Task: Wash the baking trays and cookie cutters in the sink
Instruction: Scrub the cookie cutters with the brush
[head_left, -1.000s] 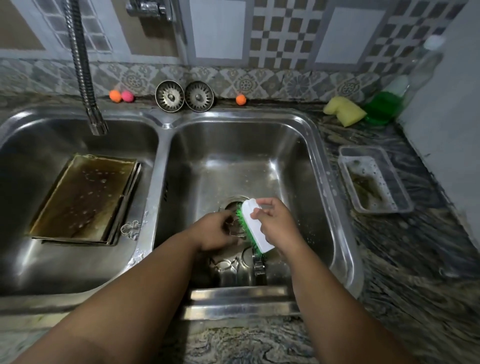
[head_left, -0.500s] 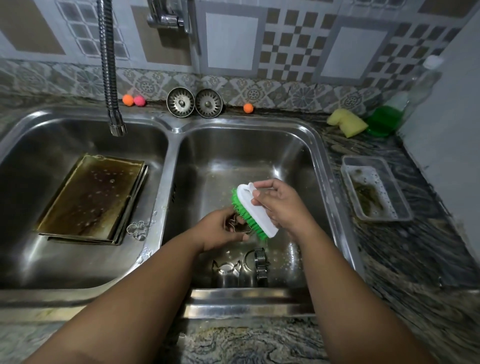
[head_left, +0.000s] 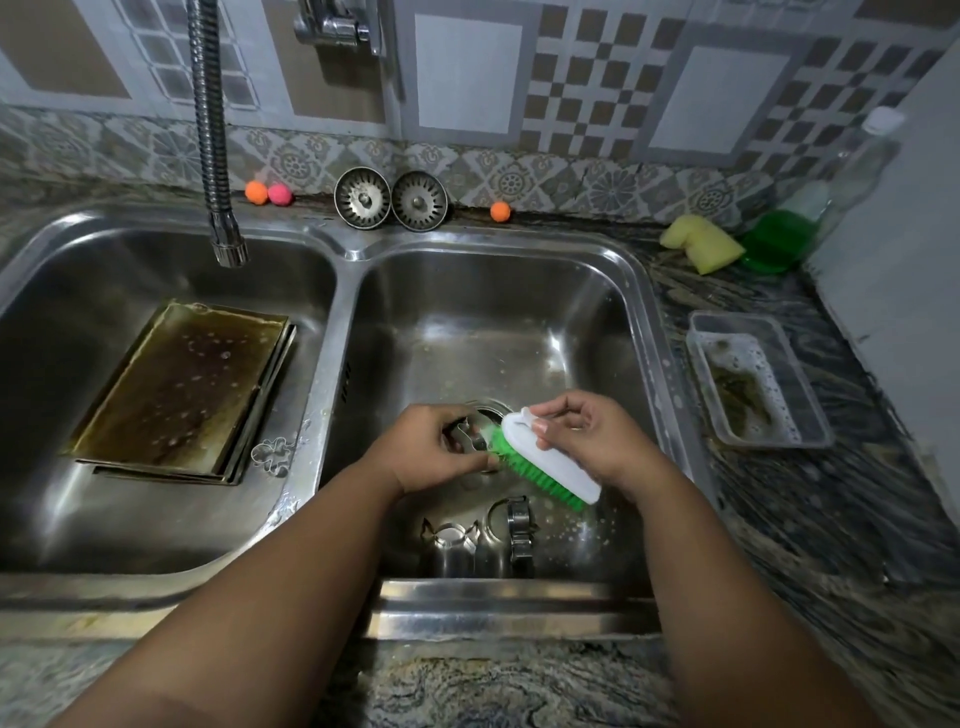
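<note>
Here, read from left to right. Stacked baking trays (head_left: 176, 389) lie in the left basin, brown-stained and flecked with suds, and are judged not yet scrubbed. On the divider between the basins a man-shaped cookie cutter (head_left: 271, 456) sits at the edge, where a knock from a forearm could tip it into either basin. On the back ledge two drain strainers (head_left: 389, 198) lean against the tiles, so the right basin's drain (head_left: 491, 409) appears uncovered. Over that drain the left hand (head_left: 431, 452) pinches a small metal cutter (head_left: 466, 435) in curled fingers. The right hand (head_left: 597, 436) grips the white back of a green-bristled brush (head_left: 550, 462), whose bristles are pressed against the cutter.

The principal hazard is wet fingers on thin metal. Sideways brush force may let the cutter slip and drop onto the open drain, or let its edge nick a fingertip. Hard scrubbing could also bend it.

Further cutters (head_left: 453, 538) stand near the front wall of the right basin, below the hands, where a dropped brush would strike them. At the far right a clear plastic tub (head_left: 810, 415) of sudsy liquid rests on the counter, well apart.
</note>
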